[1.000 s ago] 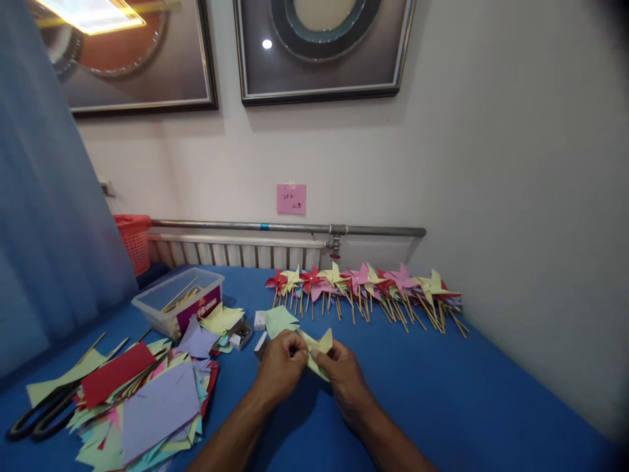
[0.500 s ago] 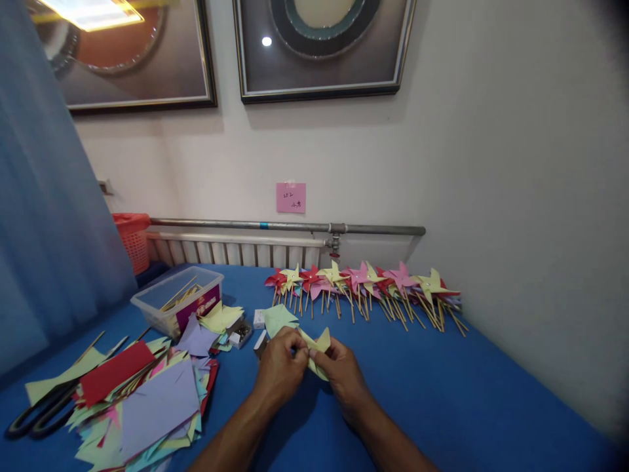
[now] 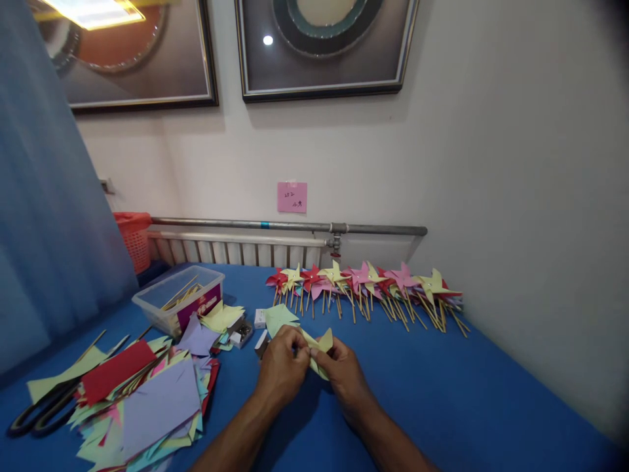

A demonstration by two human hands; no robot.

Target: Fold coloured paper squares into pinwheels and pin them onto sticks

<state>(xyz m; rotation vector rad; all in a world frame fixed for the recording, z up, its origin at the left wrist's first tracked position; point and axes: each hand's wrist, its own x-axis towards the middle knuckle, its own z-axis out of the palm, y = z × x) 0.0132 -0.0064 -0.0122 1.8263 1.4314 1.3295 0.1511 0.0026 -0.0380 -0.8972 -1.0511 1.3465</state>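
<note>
Between my hands is a pale yellow paper pinwheel (image 3: 324, 341), its corners folded inward and one point sticking up. My left hand (image 3: 285, 360) pinches the folded paper near its centre from the left. From the other side my right hand (image 3: 341, 370) grips it, thumb pressed close to the left fingertips. Whatever lies between the fingertips is hidden. Just beyond my left hand lies a light green paper square (image 3: 280, 318) with slits cut in it. A small white box (image 3: 260, 318) stands beside that square, and an open box of metal pins (image 3: 240, 333) sits further left.
Finished pinwheels (image 3: 361, 278) on sticks lie in a row along the back. At left are a clear plastic tub (image 3: 147, 303) of sticks, a heap of coloured paper (image 3: 160, 406) and black-handled scissors (image 3: 46, 410). A red basket (image 3: 135, 242) stands behind, by the blue curtain (image 3: 54, 196).
Both hands keep nearly the same hold on the yellow paper. The whole view has shifted very slightly; nothing on the table has visibly moved.
</note>
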